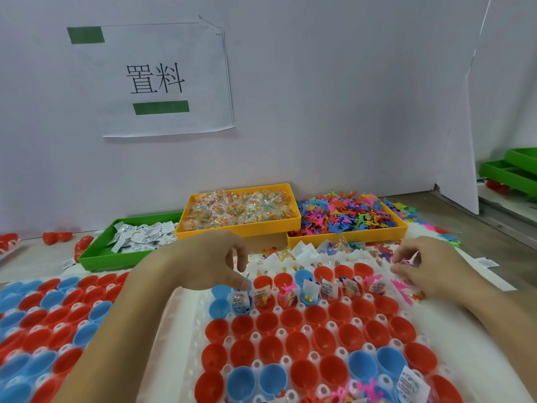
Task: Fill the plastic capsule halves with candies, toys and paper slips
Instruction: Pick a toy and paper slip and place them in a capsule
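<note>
The left hand (209, 263) hangs loose, its grip apart, just above the blue capsule half (241, 301). The right hand (427, 269), far right of it, pinches small toys (406, 261).

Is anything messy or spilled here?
Yes. Rubbery toy figures have spilled over the right orange tray onto the table. Red capsule halves lie loose left of the green tray. The wall sign has a curled corner.
</note>
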